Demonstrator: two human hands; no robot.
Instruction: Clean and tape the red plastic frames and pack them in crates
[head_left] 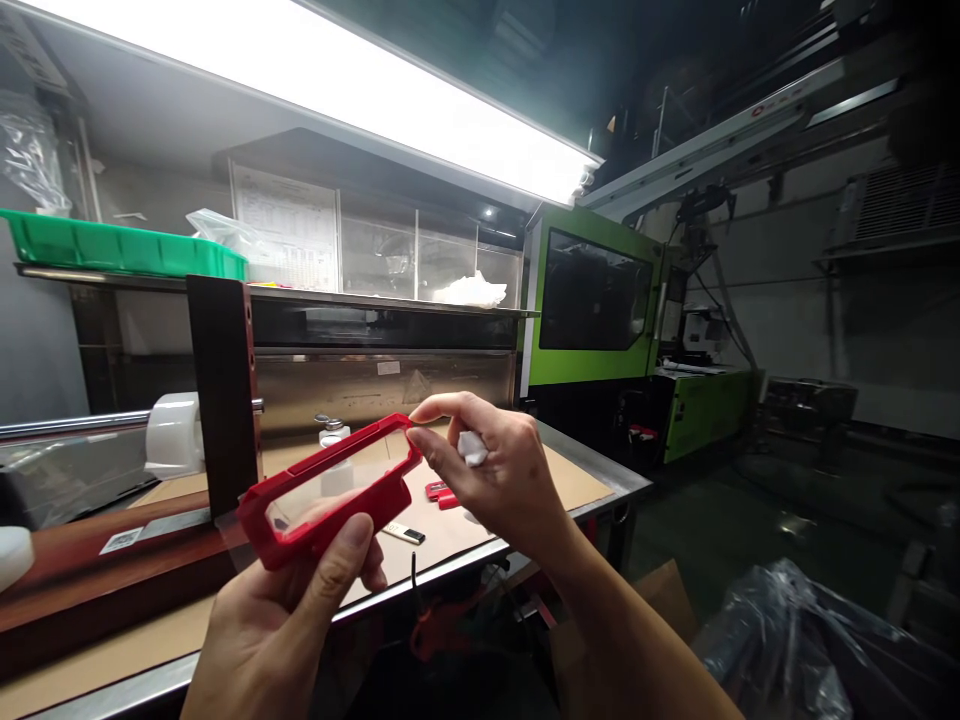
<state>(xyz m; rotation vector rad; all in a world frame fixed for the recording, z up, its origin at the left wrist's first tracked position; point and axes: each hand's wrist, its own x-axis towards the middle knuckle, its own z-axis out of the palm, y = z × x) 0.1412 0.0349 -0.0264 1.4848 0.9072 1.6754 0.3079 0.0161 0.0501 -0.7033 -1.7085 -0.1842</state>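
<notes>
My left grip (292,610) holds a red frame (330,457) by its near, lower end, the thumb pressed along the lower bar and the fingers wrapped beneath. My right grip (499,475) pinches the far upper corner of the same frame between thumb and forefinger, and a crumpled white wad (472,448) is tucked in against my curled fingers. The frame is up in the air in front of me, above the surface (585,480), tilted so that its far end is higher; through its long opening I see part of a white bottle (334,432) standing behind it.

On the brown sheet that covers the surface, small red pieces (446,497) lie near my right wrist, and a pale strip with a black end (405,533) lies just below the frame. To my left stands a dark upright (221,380) with a roll of clear tape (174,435) beside it. A green tray (127,245) sits on the shelf (390,302) above, under a bright lamp (450,110). Beyond, to the right, is a green machine (600,365). Something orange (427,635) hangs below the front edge, too dark for me to say what.
</notes>
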